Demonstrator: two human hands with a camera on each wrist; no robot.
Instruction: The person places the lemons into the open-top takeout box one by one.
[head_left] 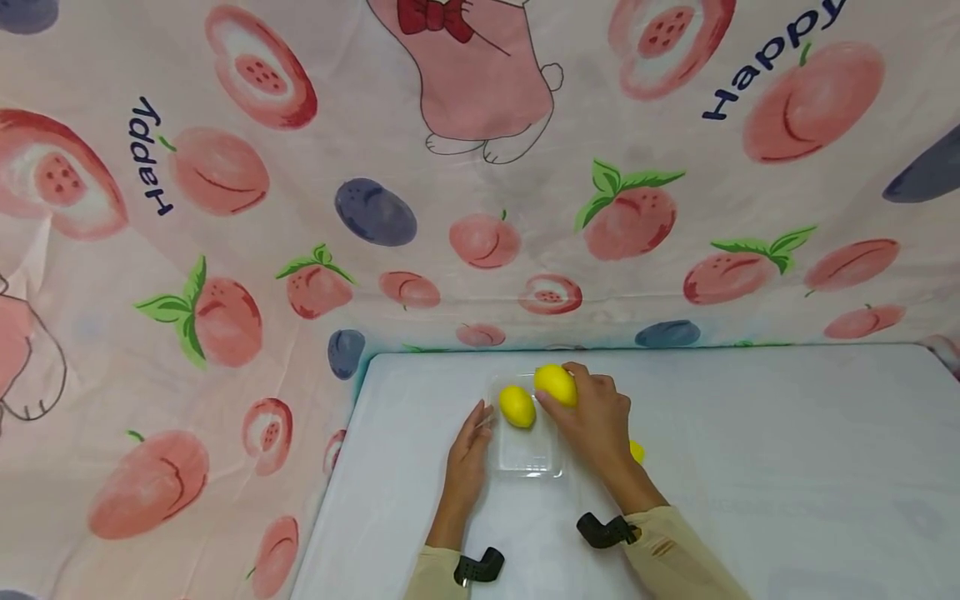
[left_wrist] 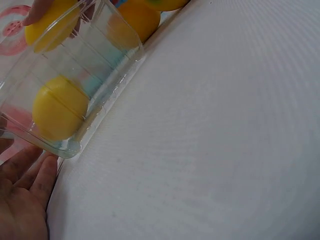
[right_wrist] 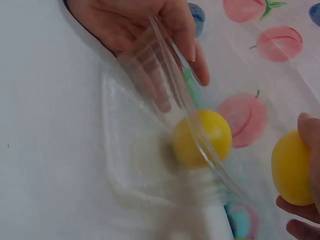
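- Held lemon (head_left: 553, 383): at the far right corner of the clear container (head_left: 528, 457), near the rim.
- Right hand (head_left: 597, 414): fingers and thumb curled round that lemon, gripping it, on the container's right side.
- Second lemon (head_left: 517, 407): inside the container, toward its far left, apart from the held one.
- Left hand (head_left: 467, 460): relaxed, fingers mostly straight, touching the container's left side.
- Third yellow fruit (head_left: 637, 452): right of the container, mostly hidden in the head view.
- White table (head_left: 787, 467): under the container.
- Fruit-print cloth (head_left: 510, 192): beyond the container and to its left.
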